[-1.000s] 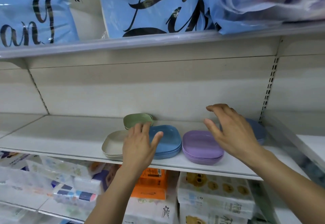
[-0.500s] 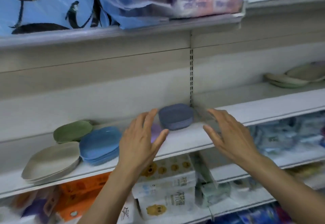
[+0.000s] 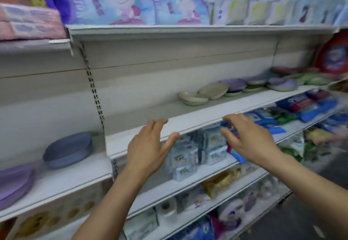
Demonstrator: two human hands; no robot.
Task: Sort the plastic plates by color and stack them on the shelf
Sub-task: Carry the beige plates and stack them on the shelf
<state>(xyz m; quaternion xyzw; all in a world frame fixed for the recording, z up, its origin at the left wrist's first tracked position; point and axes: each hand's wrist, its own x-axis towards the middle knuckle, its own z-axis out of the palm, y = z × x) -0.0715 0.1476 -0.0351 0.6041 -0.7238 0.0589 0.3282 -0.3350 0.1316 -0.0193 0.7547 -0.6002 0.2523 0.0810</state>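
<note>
My left hand (image 3: 148, 143) and my right hand (image 3: 248, 138) hover empty in front of the middle shelf (image 3: 188, 124), fingers spread and relaxed. On the left shelf section sits a stack of dark blue plates (image 3: 68, 150), and a purple stack (image 3: 13, 183) lies at the far left edge. Farther right on the shelf lie mixed plates: beige plates (image 3: 203, 93), purple plates (image 3: 235, 85) and green plates (image 3: 316, 79), overlapping in a loose row. Both hands are well short of that row.
Big packs of paper goods (image 3: 131, 0) fill the upper shelf. Below the hands, tissue packs (image 3: 188, 157) and other packaged goods crowd the lower shelves. A slotted upright (image 3: 94, 92) divides the two shelf sections. The aisle floor (image 3: 301, 221) shows at lower right.
The view has swung right along the shelf: the sorted blue and purple stacks slid to the far left, and a row of mixed plates came into view. Both hands stayed empty.
</note>
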